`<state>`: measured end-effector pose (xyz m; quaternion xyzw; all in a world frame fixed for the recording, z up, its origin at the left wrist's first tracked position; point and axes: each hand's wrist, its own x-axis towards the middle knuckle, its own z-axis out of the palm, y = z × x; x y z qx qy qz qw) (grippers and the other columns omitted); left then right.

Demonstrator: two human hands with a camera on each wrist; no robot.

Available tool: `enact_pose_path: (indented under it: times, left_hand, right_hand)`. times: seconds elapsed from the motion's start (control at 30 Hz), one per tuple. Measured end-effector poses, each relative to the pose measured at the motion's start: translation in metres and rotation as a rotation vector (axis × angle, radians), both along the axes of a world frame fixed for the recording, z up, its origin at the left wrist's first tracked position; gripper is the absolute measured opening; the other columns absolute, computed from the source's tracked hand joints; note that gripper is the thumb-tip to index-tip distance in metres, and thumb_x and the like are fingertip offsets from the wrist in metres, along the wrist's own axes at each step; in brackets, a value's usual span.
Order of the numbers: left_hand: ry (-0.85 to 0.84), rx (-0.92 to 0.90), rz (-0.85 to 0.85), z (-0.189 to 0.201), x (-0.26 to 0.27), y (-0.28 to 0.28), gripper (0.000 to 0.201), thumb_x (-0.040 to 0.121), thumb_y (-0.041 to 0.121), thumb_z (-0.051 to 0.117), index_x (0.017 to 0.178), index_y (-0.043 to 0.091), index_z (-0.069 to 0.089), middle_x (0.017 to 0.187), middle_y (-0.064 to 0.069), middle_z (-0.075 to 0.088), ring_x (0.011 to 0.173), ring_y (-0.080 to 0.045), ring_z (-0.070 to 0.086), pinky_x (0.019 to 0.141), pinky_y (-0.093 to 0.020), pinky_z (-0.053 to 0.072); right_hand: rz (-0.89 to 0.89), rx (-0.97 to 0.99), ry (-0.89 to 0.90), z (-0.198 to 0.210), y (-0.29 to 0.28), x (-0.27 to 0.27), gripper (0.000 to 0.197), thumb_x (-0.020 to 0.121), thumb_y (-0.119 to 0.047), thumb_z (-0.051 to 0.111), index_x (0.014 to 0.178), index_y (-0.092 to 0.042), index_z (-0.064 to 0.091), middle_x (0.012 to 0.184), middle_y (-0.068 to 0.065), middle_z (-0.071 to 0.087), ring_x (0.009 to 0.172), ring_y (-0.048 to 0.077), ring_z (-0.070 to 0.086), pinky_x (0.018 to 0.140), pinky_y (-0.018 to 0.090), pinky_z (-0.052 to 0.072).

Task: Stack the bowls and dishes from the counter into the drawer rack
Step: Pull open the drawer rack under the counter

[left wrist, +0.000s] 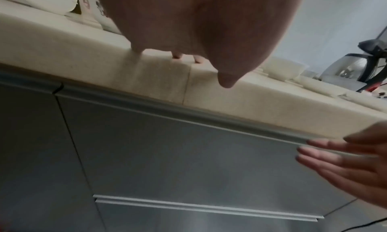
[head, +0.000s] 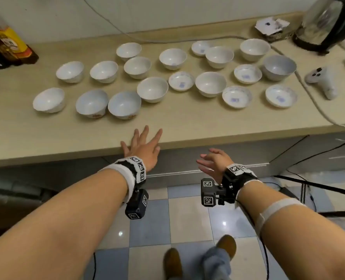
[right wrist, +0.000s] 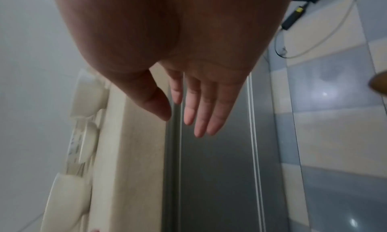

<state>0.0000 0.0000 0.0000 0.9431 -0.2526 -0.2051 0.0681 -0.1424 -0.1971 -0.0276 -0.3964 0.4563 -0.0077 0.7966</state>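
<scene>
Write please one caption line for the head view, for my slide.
Many white ceramic bowls wait on the beige counter; open left hand rests on its edge, open right hand nears the closed grey drawer.

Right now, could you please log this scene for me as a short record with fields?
Setting: beige stone counter above closed grey drawer fronts.
Dishes: white ceramic bowls and shallow white saucers spread singly, none stacked.
Left hand: fingers spread, on the counter edge, holding nothing.
Right hand: open, fingers straight, in front of the top drawer.
Other: glass kettle, white controller.
</scene>
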Motion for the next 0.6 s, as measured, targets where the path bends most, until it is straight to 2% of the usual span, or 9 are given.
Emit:
enact_pose_path:
  times: [0.13,0.2,0.27,0.33,0.4,0.47,0.53,0.6]
  left_hand:
    - [-0.004,0.043,-0.005,-0.001,0.002,-0.001,0.057,0.103,0.042,0.025,0.147,0.063,-0.006,0.165,0.012,-0.019,0.151,-0.023,-0.023,0.114,-0.066,-0.013]
    - [0.026,0.058,-0.011,0.001,0.003,-0.002,0.058,0.104,0.041,0.026,0.147,0.063,-0.007,0.165,0.012,-0.020,0.151,-0.023,-0.024,0.114,-0.066,-0.013]
    - [0.048,0.073,-0.015,0.002,0.005,-0.003,0.059,0.104,0.040,0.027,0.147,0.062,-0.007,0.165,0.012,-0.021,0.150,-0.023,-0.025,0.114,-0.067,-0.013]
    - [0.057,0.073,-0.011,0.004,0.005,-0.003,0.060,0.104,0.039,0.027,0.147,0.062,-0.007,0.164,0.012,-0.022,0.150,-0.023,-0.026,0.114,-0.067,-0.014]
    - [0.066,0.080,-0.007,0.005,0.005,-0.004,0.060,0.104,0.039,0.027,0.147,0.062,-0.007,0.164,0.012,-0.023,0.150,-0.023,-0.027,0.114,-0.067,-0.014]
    - [0.079,0.084,-0.003,0.005,0.005,-0.004,0.058,0.103,0.041,0.026,0.147,0.063,-0.007,0.164,0.011,-0.023,0.150,-0.022,-0.027,0.114,-0.067,-0.014]
    - [0.090,0.093,-0.005,0.006,0.006,-0.004,0.057,0.103,0.043,0.025,0.146,0.063,-0.007,0.164,0.011,-0.023,0.150,-0.022,-0.026,0.114,-0.067,-0.013]
    - [0.096,0.103,-0.007,0.008,0.007,-0.004,0.057,0.103,0.046,0.025,0.147,0.062,-0.007,0.165,0.011,-0.022,0.150,-0.023,-0.026,0.114,-0.067,-0.012]
  right_hand:
    - [-0.156,0.152,-0.030,-0.016,-0.006,0.023,0.065,0.090,0.017,0.036,0.145,-0.017,0.033,0.137,0.017,0.055,0.121,0.034,0.062,0.100,0.047,0.052]
    - [-0.176,0.201,-0.076,-0.019,-0.001,0.033,0.069,0.087,0.019,0.032,0.147,-0.015,0.029,0.142,0.018,0.049,0.124,0.034,0.059,0.100,0.046,0.052]
    - [-0.177,0.223,-0.115,-0.021,-0.001,0.041,0.061,0.085,0.020,0.030,0.141,-0.002,0.035,0.138,0.021,0.048,0.120,0.032,0.058,0.094,0.041,0.055]
    - [-0.161,0.241,-0.106,-0.022,-0.002,0.045,0.051,0.084,0.019,0.029,0.133,0.008,0.041,0.136,0.020,0.051,0.121,0.032,0.054,0.096,0.040,0.054]
    - [-0.161,0.276,-0.121,-0.022,-0.001,0.046,0.056,0.082,0.017,0.028,0.136,0.008,0.041,0.141,0.019,0.051,0.125,0.030,0.054,0.097,0.040,0.054]
    - [-0.188,0.287,-0.142,-0.022,0.002,0.043,0.054,0.083,0.014,0.031,0.136,0.005,0.042,0.140,0.018,0.051,0.119,0.027,0.061,0.093,0.039,0.056]
    - [-0.209,0.294,-0.153,-0.022,0.006,0.037,0.039,0.086,0.009,0.037,0.123,0.001,0.047,0.137,0.017,0.054,0.109,0.025,0.069,0.089,0.034,0.059]
    - [-0.202,0.286,-0.138,-0.022,0.012,0.029,0.025,0.088,0.005,0.042,0.110,-0.001,0.052,0.132,0.017,0.060,0.105,0.023,0.071,0.089,0.032,0.058]
